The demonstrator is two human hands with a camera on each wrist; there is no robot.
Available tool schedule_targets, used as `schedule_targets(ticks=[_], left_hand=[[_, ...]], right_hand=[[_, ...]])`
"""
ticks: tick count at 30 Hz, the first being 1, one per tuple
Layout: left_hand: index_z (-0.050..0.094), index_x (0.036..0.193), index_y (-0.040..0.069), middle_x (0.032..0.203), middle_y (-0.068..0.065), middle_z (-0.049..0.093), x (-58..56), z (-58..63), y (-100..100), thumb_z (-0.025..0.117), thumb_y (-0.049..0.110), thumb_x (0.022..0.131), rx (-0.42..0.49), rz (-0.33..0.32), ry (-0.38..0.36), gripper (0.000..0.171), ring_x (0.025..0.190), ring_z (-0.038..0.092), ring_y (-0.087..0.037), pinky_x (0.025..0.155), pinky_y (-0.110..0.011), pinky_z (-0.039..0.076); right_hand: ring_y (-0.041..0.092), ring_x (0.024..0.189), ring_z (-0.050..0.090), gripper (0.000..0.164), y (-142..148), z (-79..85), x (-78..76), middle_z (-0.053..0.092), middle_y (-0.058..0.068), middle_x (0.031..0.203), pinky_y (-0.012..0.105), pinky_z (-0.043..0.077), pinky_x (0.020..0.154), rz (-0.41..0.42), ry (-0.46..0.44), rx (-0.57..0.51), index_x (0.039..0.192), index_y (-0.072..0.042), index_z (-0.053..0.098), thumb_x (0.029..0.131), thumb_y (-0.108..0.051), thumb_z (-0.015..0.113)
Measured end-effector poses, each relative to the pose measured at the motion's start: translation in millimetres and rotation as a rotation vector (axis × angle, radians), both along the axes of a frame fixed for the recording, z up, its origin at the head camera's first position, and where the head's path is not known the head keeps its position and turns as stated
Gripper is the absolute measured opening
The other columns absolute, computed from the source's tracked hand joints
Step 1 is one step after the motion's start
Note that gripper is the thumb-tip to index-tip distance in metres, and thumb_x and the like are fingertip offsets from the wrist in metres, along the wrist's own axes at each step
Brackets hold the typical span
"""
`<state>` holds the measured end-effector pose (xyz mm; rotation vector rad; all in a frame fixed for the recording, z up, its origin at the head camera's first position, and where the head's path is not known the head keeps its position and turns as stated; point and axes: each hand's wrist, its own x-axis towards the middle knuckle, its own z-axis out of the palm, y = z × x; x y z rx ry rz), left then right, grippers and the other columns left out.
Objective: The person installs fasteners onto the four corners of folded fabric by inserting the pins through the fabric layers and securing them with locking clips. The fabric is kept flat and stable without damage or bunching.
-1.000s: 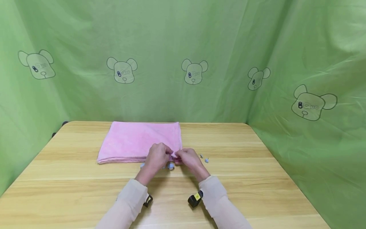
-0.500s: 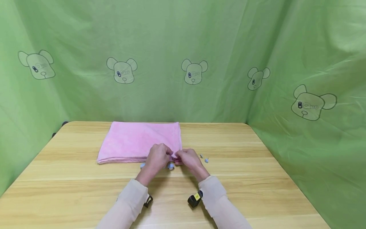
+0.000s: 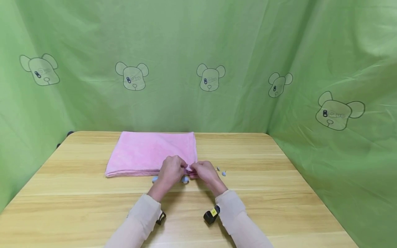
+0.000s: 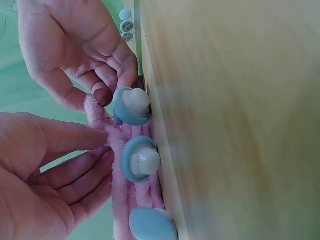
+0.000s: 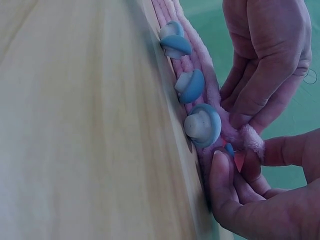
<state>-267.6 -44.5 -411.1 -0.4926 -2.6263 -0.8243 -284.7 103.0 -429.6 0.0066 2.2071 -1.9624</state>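
In the head view my left grip (image 3: pixel 170 170) and right grip (image 3: pixel 204 171) both pinch the near right corner of the folded blanket (image 3: pixel 149 151), with open surface (image 3: pixel 263 186) further right. From my left wrist, its plush looks light and limp, best held by the raised edge (image 4: pixel 92 110). From my right wrist, the blue mushroom-shaped pins (image 5: pixel 204 125) beside its layers seem slick.
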Motion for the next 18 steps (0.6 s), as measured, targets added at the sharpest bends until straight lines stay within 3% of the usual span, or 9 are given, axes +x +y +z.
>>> schedule_targets(ticks=[9, 18], left_hand=[[0.078, 0.079, 0.010, 0.080, -0.004, 0.073, -0.6, -2.6, 1.6, 0.072, -0.005, 0.069, 0.000, -0.016, -0.012, 0.020, 0.076, 0.068, -0.021, 0.069, -0.035, 0.058], [0.079, 0.085, 0.012, 0.087, -0.004, 0.074, -2.4, -2.9, 0.0, 0.076, 0.001, 0.073, 0.012, 0.014, -0.119, 0.016, 0.085, 0.067, -0.023, 0.077, -0.038, 0.056]], right_hand=[[0.017, 0.063, 0.065, 0.016, 1.2, -3.7, -0.2, 0.064, 0.011, 0.075, 0.027, 0.059, 0.063, -0.037, 0.011, -0.004, 0.087, 0.014, 0.065, 0.087, 0.004, 0.052], [0.016, 0.066, 0.065, 0.019, 3.6, -3.3, 0.3, 0.065, 0.015, 0.084, 0.029, 0.059, 0.070, -0.008, -0.004, -0.055, 0.096, 0.017, 0.063, 0.090, 0.002, 0.054]])
